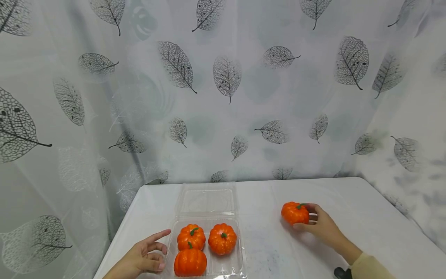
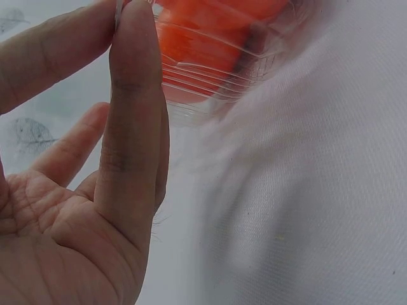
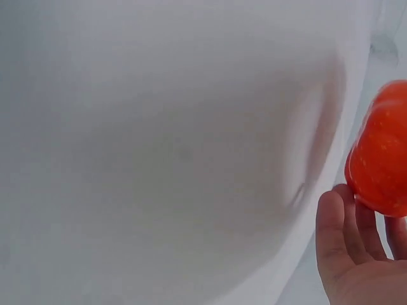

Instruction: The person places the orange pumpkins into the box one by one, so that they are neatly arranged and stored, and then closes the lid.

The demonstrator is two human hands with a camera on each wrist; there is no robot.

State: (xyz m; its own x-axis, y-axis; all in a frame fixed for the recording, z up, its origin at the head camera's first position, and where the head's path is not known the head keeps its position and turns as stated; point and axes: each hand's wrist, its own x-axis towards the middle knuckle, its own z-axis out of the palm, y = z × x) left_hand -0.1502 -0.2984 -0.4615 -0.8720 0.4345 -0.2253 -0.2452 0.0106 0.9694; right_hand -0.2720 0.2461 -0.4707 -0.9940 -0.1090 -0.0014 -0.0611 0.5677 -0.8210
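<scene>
Looks like a makeshift recording setup, not a real room: white cloth-covered table (image 1: pixel 348 201) boxed in by sheer leaf-print white curtains (image 1: pixel 226 97).

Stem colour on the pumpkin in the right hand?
Green, atop the orange pumpkin that the right hand holds. Head view shows it best.
</scene>
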